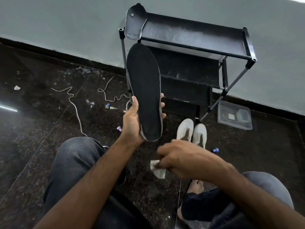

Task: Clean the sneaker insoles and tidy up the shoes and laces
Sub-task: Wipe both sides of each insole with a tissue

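While the left hand (132, 123) grips the black insole (144, 91) by its heel end, thumb on one edge and fingers round the other, its long axis runs up toward 12 o'clock, face turned to the person. At 5 o'clock from that heel the right hand (184, 160), blurred, pinches a wipe (157, 169); it is the nearer hand for wiping. Open air surrounds the insole. A second insole (135, 22) lies on the rack (194, 33) at 12, sneakers (192, 131) at 3, laces (74, 103) at 9.

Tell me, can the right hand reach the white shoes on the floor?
Probably yes. The right hand hovers just in front of the white shoes with nothing between them, but it is pinching a wipe, so it isn't free.
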### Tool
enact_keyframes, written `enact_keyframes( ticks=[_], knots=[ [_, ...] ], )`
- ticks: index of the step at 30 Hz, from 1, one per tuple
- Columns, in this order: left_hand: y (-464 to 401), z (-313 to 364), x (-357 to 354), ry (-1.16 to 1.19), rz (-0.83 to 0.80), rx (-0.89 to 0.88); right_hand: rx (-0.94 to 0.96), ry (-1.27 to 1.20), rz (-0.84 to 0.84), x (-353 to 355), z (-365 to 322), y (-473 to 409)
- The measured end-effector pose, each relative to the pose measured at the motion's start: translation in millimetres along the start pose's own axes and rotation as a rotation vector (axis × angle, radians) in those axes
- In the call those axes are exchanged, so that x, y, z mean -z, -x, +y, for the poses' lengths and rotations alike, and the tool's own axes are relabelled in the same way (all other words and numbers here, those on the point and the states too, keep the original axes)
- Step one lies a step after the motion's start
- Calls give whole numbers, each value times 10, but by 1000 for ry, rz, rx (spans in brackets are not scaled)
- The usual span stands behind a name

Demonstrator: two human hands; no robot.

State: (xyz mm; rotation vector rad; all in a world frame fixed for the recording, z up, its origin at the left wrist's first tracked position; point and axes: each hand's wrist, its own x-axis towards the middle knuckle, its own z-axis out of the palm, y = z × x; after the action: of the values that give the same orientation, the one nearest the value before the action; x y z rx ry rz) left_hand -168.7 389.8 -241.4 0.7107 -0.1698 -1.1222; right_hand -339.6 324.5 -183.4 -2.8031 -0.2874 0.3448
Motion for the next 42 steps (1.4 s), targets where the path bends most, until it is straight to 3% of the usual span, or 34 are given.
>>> enact_keyframes(
  ticks=[2, 4, 5, 7, 10, 13, 15, 17, 19, 22, 23, 25, 28, 29, 30, 32, 34, 36, 39, 42],
  knots=[
    [-1, -18, -32, -1, 3, 15, -123, -206, 172, 200, 92, 93],
    [2, -32, -45, 39, -3, 51, -233, -303, 526, 354, 176, 72],
    [-1, -35, -44, 55, -7, 64, -287, -295, 681, 362, 200, 17],
    [0, -33, -41, 42, -18, 73, -400, -193, 813, 285, 193, -160],
    [9, -35, -34, -41, 9, 47, -315, 13, 622, 14, 56, -304],
    [8, -5, -14, -33, 32, 9, -135, 80, 9, 6, -82, -144],
    [-3, 4, -19, -32, 33, -5, -195, 5, -131, 148, -87, 17],
    [-2, -19, -26, -48, 32, 18, -302, -114, -7, 371, -25, 90],
    [8, -41, -51, -22, -7, 76, -344, -176, 269, 503, 51, 24],
    [20, -19, -57, 46, -37, 123, -399, -78, 610, 387, 93, -243],
    [25, -16, -49, 30, -34, 117, -410, -6, 615, 274, 59, -327],
    [27, -38, -18, -73, -18, 81, -325, 91, 468, 37, -71, -373],
    [28, -65, 16, -123, -11, 72, -145, 18, -28, 160, -90, -171],
    [21, -66, 15, -118, -22, 71, -147, -64, -108, 276, -64, -109],
    [11, -73, 6, -116, -23, 75, -173, -147, -81, 384, -17, -68],
    [32, -79, -61, -80, 1, 111, -278, -222, 196, 553, 140, -56],
    [48, -89, -92, -68, 9, 131, -394, -116, 502, 579, 290, -176],
    [64, -86, -98, -103, 7, 142, -473, 32, 637, 467, 344, -360],
    [60, -67, -63, -103, -9, 127, -334, 172, 526, 113, 190, -462],
    [17, -91, 10, -154, -22, 73, -117, 17, 9, 94, 45, -171]
  ],
)
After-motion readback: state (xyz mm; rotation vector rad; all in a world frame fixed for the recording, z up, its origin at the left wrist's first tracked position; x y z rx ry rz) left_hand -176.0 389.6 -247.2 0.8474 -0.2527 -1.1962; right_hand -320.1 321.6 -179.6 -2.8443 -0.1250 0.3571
